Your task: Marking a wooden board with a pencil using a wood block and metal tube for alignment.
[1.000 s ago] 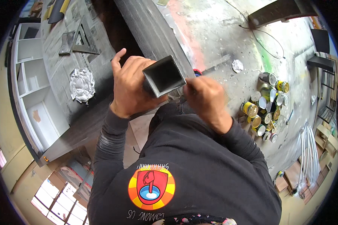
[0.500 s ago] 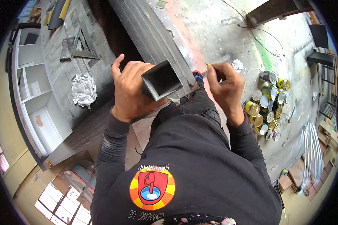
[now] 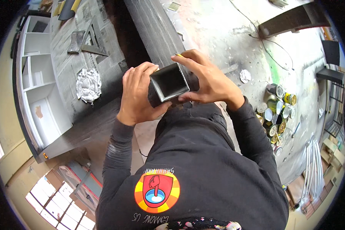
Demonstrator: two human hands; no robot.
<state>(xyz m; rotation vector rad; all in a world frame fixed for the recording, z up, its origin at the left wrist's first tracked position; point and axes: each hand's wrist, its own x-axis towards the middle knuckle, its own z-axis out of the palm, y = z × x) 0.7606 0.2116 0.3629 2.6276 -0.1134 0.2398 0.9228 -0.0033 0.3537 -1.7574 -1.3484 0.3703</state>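
Observation:
A short black square tube (image 3: 169,79), hollow and with its mouth facing me, is held between both hands. My left hand (image 3: 135,94) wraps its left side, fingers along the far edge and thumb near the lower corner. On the other side my right hand (image 3: 212,82) grips it, with the thumb by the lower right corner and the fingers past the upper right corner. A small yellow thing (image 3: 179,55) shows at the right index finger; its kind cannot be made out. Beyond the tube runs a long dark-grained board (image 3: 153,30).
To the left, a paper-covered surface carries a set square (image 3: 92,41) and a crumpled silvery-white lump (image 3: 89,86). A white shelf unit (image 3: 46,119) stands beyond it. Several paint cans (image 3: 276,115) cluster on the floor at right, with a cable (image 3: 262,48) farther off.
My right hand has come leftward from beside the tube and taken hold of its right side. The left hand has shifted its grip, and the tube has turned slightly.

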